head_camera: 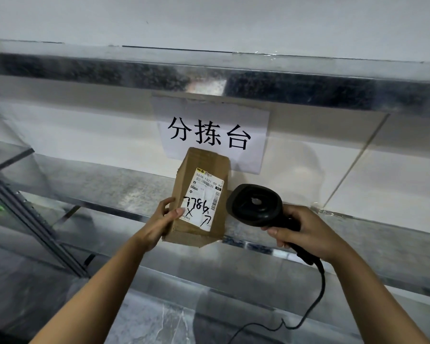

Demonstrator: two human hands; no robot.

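Note:
My left hand (159,220) holds a small brown cardboard parcel (204,170) up in front of me, thumb on its front face and fingers round its left edge. A white shipping label (204,197) with barcodes and black handwritten marks faces me. My right hand (305,230) grips the handle of a black handheld barcode scanner (255,204). The scanner's head sits just right of the parcel, close to the label. Its black cable (308,311) hangs down toward the lower middle.
Behind the parcel a white paper sign (211,131) with black Chinese characters is taped to a shiny metal shelf unit (333,93). A metal ledge (109,209) runs across at hand height. A slanted metal frame (27,217) stands at the left.

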